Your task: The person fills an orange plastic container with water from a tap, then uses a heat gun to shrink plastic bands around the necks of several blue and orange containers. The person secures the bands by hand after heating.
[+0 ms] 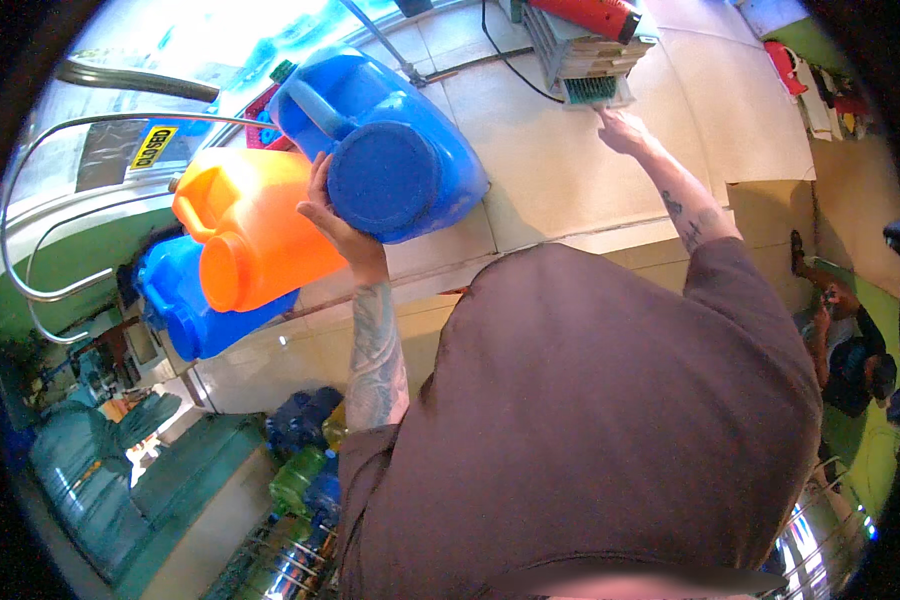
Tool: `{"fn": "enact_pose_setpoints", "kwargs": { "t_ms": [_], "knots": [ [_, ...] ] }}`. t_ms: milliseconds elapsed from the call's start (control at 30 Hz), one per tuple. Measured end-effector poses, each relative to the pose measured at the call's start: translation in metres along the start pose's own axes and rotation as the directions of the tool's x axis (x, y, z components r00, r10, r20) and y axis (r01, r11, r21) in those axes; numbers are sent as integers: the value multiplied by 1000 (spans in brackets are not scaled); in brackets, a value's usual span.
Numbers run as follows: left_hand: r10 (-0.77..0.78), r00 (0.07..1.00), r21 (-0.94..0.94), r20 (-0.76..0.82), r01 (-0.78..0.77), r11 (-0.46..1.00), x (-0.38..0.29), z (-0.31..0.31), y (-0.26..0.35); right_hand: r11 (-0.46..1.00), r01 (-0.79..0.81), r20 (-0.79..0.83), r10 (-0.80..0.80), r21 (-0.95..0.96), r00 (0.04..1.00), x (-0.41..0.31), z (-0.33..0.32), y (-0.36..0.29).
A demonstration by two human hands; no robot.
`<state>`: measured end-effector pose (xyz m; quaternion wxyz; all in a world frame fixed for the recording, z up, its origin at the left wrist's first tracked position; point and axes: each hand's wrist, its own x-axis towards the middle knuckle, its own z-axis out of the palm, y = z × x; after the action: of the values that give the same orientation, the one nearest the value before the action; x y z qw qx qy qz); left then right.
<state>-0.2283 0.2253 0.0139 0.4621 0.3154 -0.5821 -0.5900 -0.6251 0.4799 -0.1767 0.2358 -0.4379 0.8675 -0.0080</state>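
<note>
My left hand [345, 232] cups the near side of a large blue plastic jug [446, 165], below its round screw cap [382, 180]. Some of its fingers are hidden behind the jug. A moulded handle and a small green cap show at the jug's far left. My right hand [624, 133] reaches across the counter, with the index fingertip at the edge of a pale block with green bristles [591, 90], which looks like a brush. Whether these fingers grip it is hard to make out. Behind it rises a stack of pale, flat-edged items [570, 52], with a red cylindrical object [589, 16] on top.
Left of the blue jug stand an orange jug [277, 202] and another blue jug [225, 322]. Curved metal tubes [15, 225] arch beside them. A black cord [506, 60] crosses the tiled counter [555, 172]. Large bottles [296, 480] lie below. Another person [855, 352] is at the far right.
</note>
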Motion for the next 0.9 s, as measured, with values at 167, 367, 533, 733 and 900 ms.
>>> {"fn": "enact_pose_setpoints", "kwargs": {
  "t_ms": [167, 367, 533, 733, 900],
  "knots": [
    [34, 999, 36, 15, -35, 999, 2, -2, -3, 981, 138, 195, -110, -134, 975, -48, -4, 1],
    [29, 999, 27, 29, -30, 999, 4, -7, -8, 985, 83, 443, -9, -149, 896, -36, -19, -14],
    [43, 999, 9, 27, -43, 999, 8, -8, -11, 990, -89, -226, 63, -106, 972, 15, -10, -30],
    [53, 999, 52, 5, -53, 997, 7, -10, -11, 976, -195, -272, 213, 93, 938, 39, -11, -28],
    [69, 998, 37, 3, -69, 997, 9, -11, -14, 996, -55, -95, 48, -76, 994, -8, -49, -23]
  ]
}}
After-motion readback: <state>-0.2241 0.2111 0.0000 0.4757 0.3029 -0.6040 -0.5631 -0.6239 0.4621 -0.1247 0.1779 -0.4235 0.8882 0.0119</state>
